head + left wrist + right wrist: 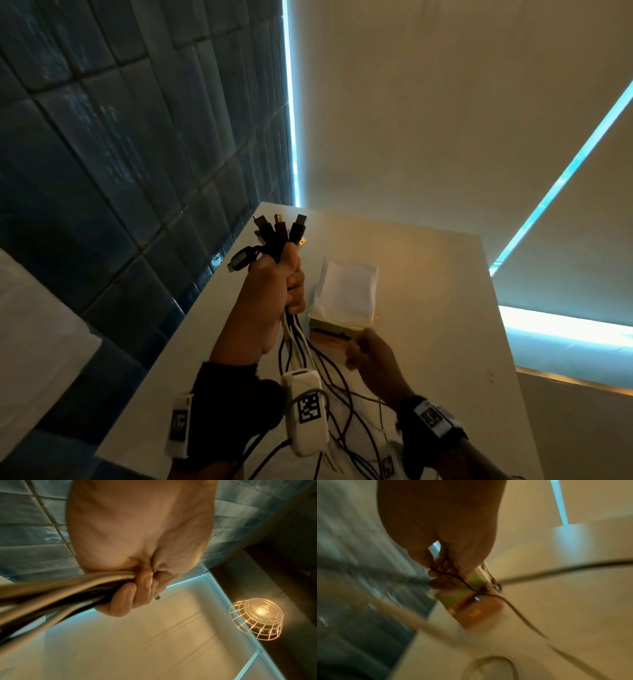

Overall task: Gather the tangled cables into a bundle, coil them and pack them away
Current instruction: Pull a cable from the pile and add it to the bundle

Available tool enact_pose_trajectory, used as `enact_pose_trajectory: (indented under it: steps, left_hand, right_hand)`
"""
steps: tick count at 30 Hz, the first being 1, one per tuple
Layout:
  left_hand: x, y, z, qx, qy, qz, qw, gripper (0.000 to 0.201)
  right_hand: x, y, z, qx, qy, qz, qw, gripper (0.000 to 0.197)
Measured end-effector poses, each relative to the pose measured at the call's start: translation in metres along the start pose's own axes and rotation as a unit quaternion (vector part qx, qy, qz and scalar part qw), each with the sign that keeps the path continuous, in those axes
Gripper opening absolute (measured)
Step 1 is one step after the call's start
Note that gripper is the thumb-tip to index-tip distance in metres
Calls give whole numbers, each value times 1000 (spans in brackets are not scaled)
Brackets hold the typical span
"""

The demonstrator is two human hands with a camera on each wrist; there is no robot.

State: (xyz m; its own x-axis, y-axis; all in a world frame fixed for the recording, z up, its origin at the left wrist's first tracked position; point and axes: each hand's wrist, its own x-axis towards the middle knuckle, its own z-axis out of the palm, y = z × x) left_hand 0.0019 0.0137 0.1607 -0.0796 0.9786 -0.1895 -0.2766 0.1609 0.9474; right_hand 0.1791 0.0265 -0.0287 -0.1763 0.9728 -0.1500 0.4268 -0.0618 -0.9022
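My left hand [291, 284] is raised above the white table [438, 308] and grips a bundle of black and white cables [296, 342]. Their USB plugs [281, 228] stick up out of the fist and the rest hangs down in loose loops to the table's front. In the left wrist view the fingers [126, 600] curl tight round the bundle [68, 591]. My right hand [359, 346] is lower, at the near end of a white fabric pouch [349, 291]. The blurred right wrist view shows its curled fingers [441, 573] pinching a thin dark cable [518, 609].
The pouch lies on a green and orange flap with metal snaps [471, 599]. A dark tiled wall [120, 154] runs along the table's left edge. Drawn blinds [445, 102] stand behind it. A wire-caged lamp [255, 618] glows overhead.
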Motion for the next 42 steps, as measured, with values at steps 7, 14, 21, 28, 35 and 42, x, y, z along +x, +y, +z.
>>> enact_pose_trajectory:
  steps: [7, 14, 21, 28, 35, 42]
  left_hand:
    - [4, -13, 30, 136, -15, -3, 991, 38]
    - [2, -11, 48, 149, 53, 92, 983, 32]
    - [3, 15, 45, -12, 53, 129, 990, 44]
    - [3, 51, 44, -142, -65, 106, 982, 48]
    - [14, 72, 38, -145, -136, 113, 974, 44]
    - [13, 68, 62, -164, -227, 84, 956, 34]
  right_hand:
    - [-22, -137, -40, 236, -11, -186, 954, 18]
    - [-37, -163, -52, 149, 57, -288, 944, 13]
    - [-43, -126, -83, 141, 70, -221, 963, 16]
    - [-82, -26, -137, 94, 136, -35, 986, 72]
    - [-147, 56, -208, 10, 252, 125, 960, 87]
    - [-167, 113, -239, -389, 46, 199, 898, 92]
